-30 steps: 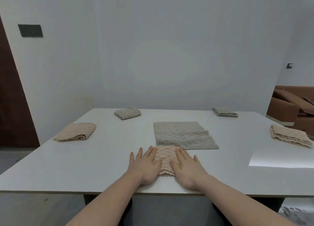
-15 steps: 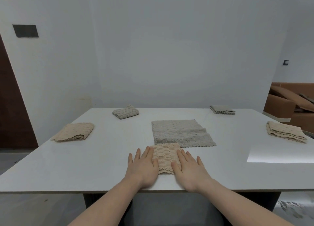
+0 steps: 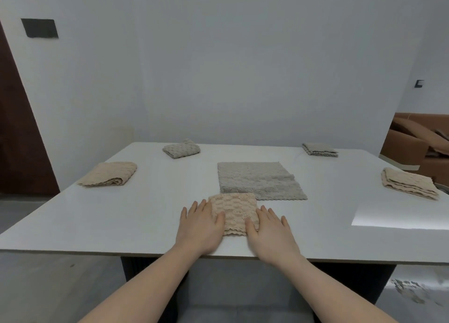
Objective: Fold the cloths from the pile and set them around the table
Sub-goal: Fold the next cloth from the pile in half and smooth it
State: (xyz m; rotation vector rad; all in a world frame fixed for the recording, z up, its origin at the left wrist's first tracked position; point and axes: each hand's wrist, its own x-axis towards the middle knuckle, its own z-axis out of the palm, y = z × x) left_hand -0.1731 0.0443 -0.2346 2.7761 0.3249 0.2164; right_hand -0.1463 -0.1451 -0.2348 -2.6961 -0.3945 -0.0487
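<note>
A small tan cloth [image 3: 232, 213] lies folded into a neat square near the front edge of the white table [image 3: 121, 213]. It looks soft and bumpy, like little waves, and its front edge shows wavy layers stacked on each other. The left hand [image 3: 200, 228] lies flat on the table with its fingers straight, and it touches the left side of the tan cloth. The right hand [image 3: 269, 230] lies flat too, with straight fingers, and it touches the right side of the cloth. Neither hand grabs anything. Just behind the tan cloth is a big gray cloth [image 3: 257, 180], spread out flat and not folded up small. It looks fuzzy, and the tan cloth's back edge sits on its front edge. More folded cloths sit around the table, well apart from each other. A folded tan cloth on the left [image 3: 109, 174] is thick and rounded at the fold. A folded gray cloth at the back left [image 3: 181, 149] is bumpy and small. A folded gray cloth at the back right [image 3: 319, 149] is flat and thin with many layers. A folded tan cloth on the right [image 3: 409, 183] also shows wavy layers. The table top is smooth and shiny.
</note>
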